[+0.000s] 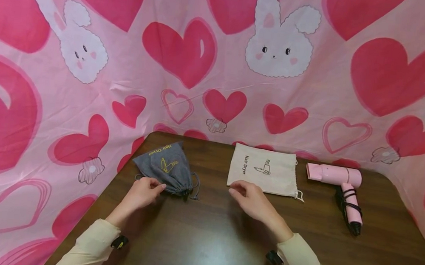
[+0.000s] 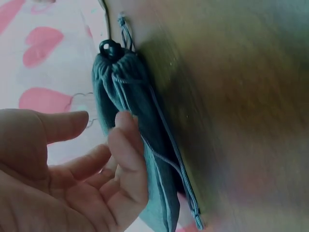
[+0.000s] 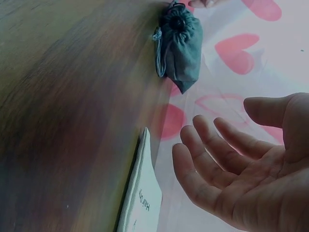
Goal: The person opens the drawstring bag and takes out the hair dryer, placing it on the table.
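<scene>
A dark grey drawstring bag with yellow "Hair Dryer" lettering lies at the back left of the table, bulging and gathered at its mouth. My left hand is at its near side, fingers loosely bent with nothing held; the left wrist view shows the bag's cord and black toggle just past the fingers. Beside the near left corner of a flat cream drawstring bag, also printed "Hair Dryer", is my right hand. In the right wrist view its fingers are spread and relaxed, holding nothing.
A pink hair dryer lies on the right of the brown wooden table, its black cord wound round the handle. Pink cloth with hearts and rabbits hangs behind and at both sides of the table.
</scene>
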A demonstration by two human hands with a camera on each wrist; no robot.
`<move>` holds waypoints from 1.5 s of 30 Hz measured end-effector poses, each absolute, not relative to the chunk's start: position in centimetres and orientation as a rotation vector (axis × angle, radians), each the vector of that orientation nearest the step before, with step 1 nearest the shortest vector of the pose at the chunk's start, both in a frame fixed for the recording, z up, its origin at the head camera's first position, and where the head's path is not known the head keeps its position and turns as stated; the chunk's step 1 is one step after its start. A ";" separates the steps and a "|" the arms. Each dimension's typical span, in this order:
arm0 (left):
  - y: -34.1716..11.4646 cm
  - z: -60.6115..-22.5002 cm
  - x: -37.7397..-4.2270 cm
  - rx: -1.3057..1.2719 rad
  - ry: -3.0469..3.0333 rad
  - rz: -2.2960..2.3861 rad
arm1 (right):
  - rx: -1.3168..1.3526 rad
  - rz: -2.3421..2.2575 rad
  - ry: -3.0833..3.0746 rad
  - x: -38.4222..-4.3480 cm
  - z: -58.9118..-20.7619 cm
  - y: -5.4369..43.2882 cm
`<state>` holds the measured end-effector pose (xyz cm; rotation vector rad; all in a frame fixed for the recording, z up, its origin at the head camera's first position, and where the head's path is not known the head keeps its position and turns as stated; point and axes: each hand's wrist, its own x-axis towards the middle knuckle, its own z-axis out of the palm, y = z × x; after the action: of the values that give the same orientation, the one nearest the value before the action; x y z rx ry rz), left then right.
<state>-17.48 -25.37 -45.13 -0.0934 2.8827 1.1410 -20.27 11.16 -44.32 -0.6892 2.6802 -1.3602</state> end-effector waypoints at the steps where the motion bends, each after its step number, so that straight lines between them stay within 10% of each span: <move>1: -25.5 -45.2 -17.5 -0.101 2.867 1.142 | -0.678 -1.366 2.669 -20.4 -44.3 11.1; 45: -25.3 -45.5 -20.2 -0.267 2.702 1.106 | -0.461 -1.474 2.182 -25.1 -46.5 0.7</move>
<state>-20.24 -25.35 -45.54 -0.2674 2.7016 1.1064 -25.12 0.67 -46.49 -0.4609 2.1819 -1.4744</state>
